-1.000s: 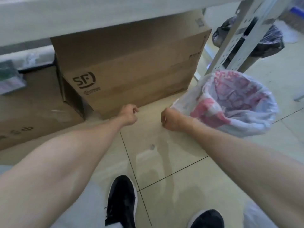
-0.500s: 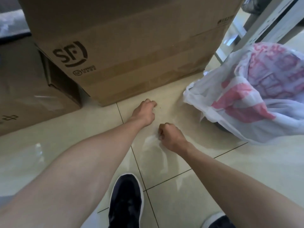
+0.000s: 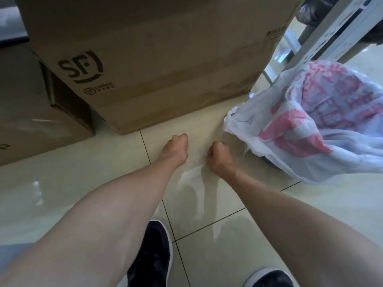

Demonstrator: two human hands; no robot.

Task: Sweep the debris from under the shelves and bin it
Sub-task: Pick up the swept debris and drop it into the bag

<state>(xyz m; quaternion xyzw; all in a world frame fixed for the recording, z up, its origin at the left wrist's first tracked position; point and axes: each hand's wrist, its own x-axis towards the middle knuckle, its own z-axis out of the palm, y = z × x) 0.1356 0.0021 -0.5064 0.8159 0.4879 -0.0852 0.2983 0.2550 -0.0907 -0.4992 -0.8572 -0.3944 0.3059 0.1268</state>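
My left hand (image 3: pixel 176 149) rests low over the beige tiled floor (image 3: pixel 62 193) as a closed fist, just in front of the big SF cardboard box (image 3: pixel 155 69). My right hand (image 3: pixel 220 157) is a closed fist too, a hand's width to its right, knuckles down on the tile. Nothing shows in either fist. A tiny dark speck (image 3: pixel 195 138) lies on the tile between them. To the right stands the bin, lined with a white and red plastic bag (image 3: pixel 310 125) whose loose edge hangs close to my right hand; the bin's dark rim (image 3: pixel 267 160) peeks out beneath.
A second cardboard box (image 3: pixel 31 112) lies at the left beside the SF box. White perforated shelf uprights (image 3: pixel 331 34) rise at the upper right, with a black bag (image 3: pixel 310 9) behind them. My two dark shoes (image 3: pixel 151 255) (image 3: pixel 271 278) stand at the bottom edge.
The view dropped lower and closer to the floor; the shelf board left the frame. My right hand came off the bag's edge down to the tile, then edged forward. My left fist stayed by the box.
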